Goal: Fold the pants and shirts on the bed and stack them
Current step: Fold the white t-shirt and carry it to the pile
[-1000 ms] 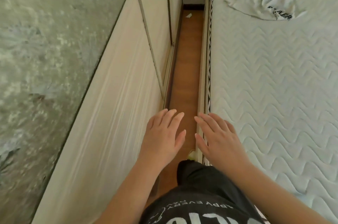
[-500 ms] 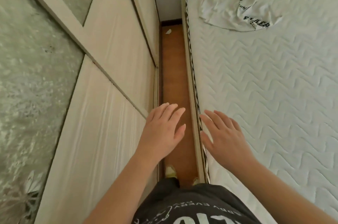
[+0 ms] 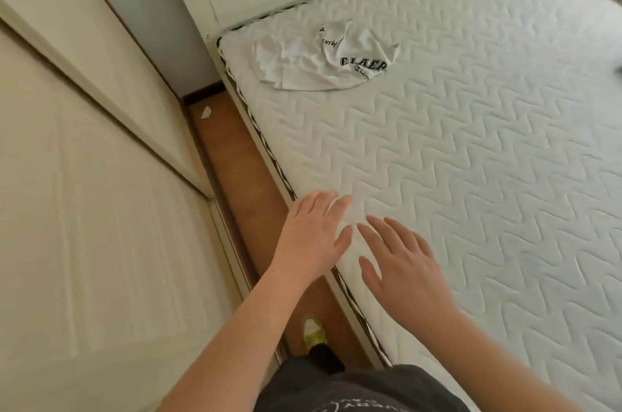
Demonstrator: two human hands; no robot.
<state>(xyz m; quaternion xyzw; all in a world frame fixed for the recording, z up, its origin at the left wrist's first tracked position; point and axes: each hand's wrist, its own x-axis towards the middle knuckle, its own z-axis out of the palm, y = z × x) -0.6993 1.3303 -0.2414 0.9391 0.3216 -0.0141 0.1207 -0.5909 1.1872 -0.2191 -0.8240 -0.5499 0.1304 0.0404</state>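
Right now both my hands hang palm-down with fingers straight and loosely spread, holding nothing. My left hand [image 3: 311, 234] is over the near edge of the bed [image 3: 471, 176], my right hand [image 3: 402, 268] just beside it above the quilted mattress. A crumpled white shirt [image 3: 323, 56] with black lettering lies well apart from them, near the far corner of the bed. Between bed and pale wardrobe doors [image 3: 101, 209] runs a strip of wooden floor [image 3: 235, 155], where my shoe [image 3: 314, 330] shows.

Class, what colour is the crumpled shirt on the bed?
White with black lettering, the shirt; head view.
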